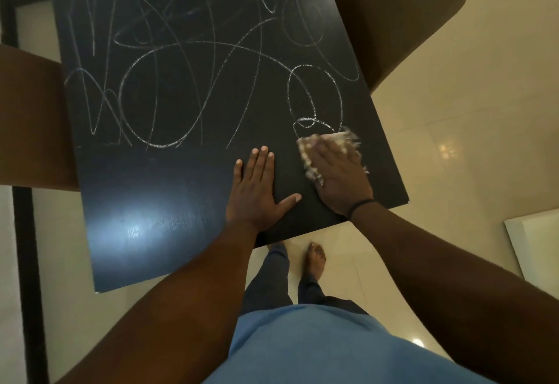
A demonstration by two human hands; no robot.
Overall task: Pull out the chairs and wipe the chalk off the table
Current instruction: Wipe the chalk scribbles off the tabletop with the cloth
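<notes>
A black table (157, 226) fills the middle of the view, its far two thirds covered in white chalk scribbles (187, 60). The near strip is dark and shows no chalk. My left hand (257, 190) lies flat on the table with fingers straight and thumb spread. My right hand (338, 175) presses a pale fringed cloth (308, 154) flat against the table near its right edge, just below a chalk loop. The cloth is blurred and mostly hidden under the hand. A brown chair (396, 11) stands off the far right side, another brown chair (30, 117) at the left side.
Cream floor tiles (469, 111) surround the table. A white panel (535, 241) lies at the right. A dark frame (27, 262) runs along the floor at the left. My legs and a bare foot (314, 259) stand by the table's near edge.
</notes>
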